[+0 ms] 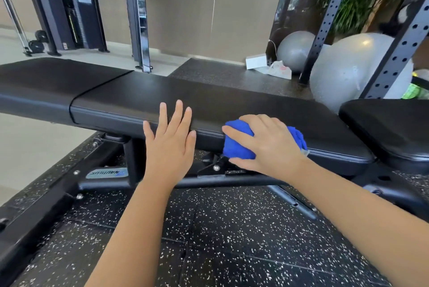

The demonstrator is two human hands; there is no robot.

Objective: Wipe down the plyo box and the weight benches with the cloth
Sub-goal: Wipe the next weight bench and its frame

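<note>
Wiping the weight bench
On its near edge the right hand grips the cloth; the left hand lies open beside, likely for balance

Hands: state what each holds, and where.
Right hand grips the bunched blue cloth over its middle, against the near edge of the bench pad. Left hand rests flat on the pad, holding nothing.

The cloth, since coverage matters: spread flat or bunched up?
Bunched up: the cloth bulges as a wad under the right hand gripping it.
</note>
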